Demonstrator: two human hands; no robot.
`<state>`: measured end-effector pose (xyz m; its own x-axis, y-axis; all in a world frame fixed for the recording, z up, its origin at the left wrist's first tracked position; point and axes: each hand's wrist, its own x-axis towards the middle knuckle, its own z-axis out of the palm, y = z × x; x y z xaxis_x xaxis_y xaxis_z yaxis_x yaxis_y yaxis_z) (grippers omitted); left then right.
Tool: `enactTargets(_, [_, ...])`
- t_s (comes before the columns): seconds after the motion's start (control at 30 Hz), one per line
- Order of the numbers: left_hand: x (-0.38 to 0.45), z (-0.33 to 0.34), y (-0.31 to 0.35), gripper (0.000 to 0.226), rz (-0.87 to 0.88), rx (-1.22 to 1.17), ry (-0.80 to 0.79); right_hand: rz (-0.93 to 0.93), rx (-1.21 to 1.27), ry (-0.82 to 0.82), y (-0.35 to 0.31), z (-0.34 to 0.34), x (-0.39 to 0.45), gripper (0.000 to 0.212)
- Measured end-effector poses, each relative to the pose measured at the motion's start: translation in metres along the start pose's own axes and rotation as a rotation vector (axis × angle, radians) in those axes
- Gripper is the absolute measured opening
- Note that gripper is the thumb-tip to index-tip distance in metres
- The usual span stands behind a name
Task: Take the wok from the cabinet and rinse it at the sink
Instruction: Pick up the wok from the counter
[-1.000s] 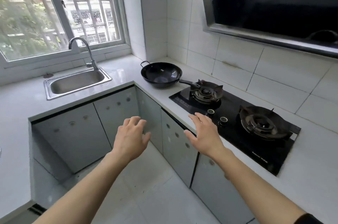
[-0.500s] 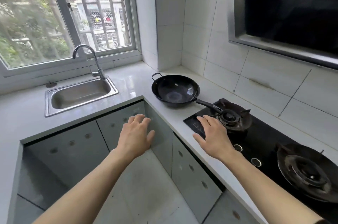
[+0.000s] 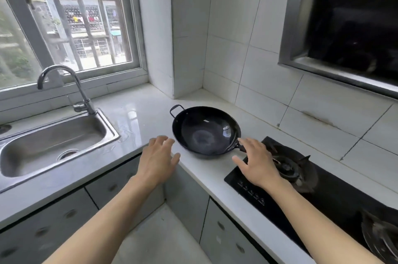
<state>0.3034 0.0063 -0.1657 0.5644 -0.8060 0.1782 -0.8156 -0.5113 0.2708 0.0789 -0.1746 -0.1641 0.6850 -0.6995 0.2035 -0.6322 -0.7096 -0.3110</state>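
Two hands, left hand (image 3: 158, 161) and right hand (image 3: 257, 164), spread and holding nothing, flank the wok (image 3: 205, 132) on the surface (image 3: 146, 112); I'd take its long handle (image 3: 238, 146) firmly, steady the rim, then lift toward the sink (image 3: 53, 143).

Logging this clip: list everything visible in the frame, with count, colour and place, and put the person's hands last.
wok: one, black, on the counter corner between sink and stove
sink: one, steel, set in the counter at left
faucet: one, chrome, behind the sink
counter: one, white, L-shaped
stove: one, black, two burners, at right
cabinet doors: several, grey, under the counter, all closed
window: one, grey frame, above the sink
range hood: one, dark, upper right
left hand: open, near the wok's left side, not touching it
right hand: open, over the wok's long handle
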Motion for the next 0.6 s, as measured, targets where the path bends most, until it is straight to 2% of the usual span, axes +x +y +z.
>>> enactTargets(0.2, [0.069,0.018,-0.026,0.049,0.011,0.004,-0.040,0.097,0.027,0.044,0.017,0.013,0.064,0.057])
enactTargets(0.4, [0.142,0.045,-0.021,0.049,0.041,0.024,-0.078,0.136,-0.008,-0.002,0.051,0.050,0.118,0.060])
enactTargets(0.6, [0.209,0.071,-0.013,0.046,0.076,0.074,-0.129,0.267,-0.016,-0.064,0.093,0.083,0.153,0.055])
